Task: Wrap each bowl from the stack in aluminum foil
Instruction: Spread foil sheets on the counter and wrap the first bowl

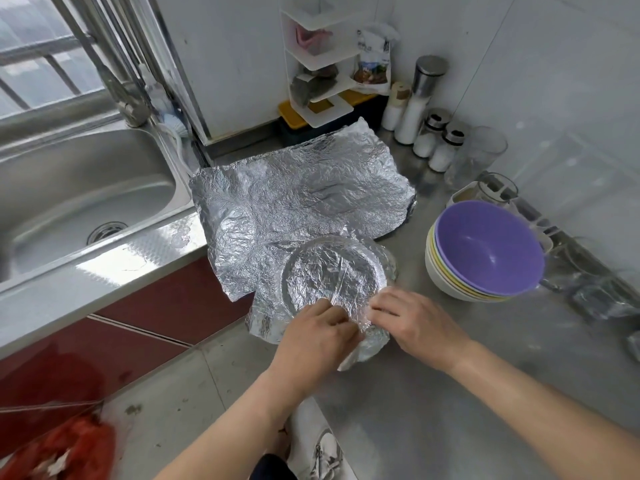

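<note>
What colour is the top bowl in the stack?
Purple, or lavender: the top bowl shows clearly in the head view.

A steel sink [86, 188] is set left of the counter [554, 341]; a white rack [318, 64] and what seem to be salt shakers [446, 150] are ranged along the wall.
</note>
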Demonstrator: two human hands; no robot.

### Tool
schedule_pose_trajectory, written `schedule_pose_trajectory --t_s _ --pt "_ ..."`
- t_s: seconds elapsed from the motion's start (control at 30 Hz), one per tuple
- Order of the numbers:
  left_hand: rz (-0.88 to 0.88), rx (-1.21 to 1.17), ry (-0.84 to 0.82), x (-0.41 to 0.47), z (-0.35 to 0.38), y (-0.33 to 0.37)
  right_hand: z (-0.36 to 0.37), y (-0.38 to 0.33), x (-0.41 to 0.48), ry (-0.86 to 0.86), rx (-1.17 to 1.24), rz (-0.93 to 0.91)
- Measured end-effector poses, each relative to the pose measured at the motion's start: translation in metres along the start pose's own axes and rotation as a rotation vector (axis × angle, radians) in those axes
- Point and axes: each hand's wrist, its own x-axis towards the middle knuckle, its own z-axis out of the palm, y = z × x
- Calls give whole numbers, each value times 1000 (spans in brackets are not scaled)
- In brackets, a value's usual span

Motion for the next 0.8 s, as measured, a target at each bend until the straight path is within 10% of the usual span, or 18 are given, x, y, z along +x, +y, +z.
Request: schedule_pose_trajectory --t_s 0.8 --pt "102 94 -61 -5 -10 -20 10 -9 1 19 35 -37"
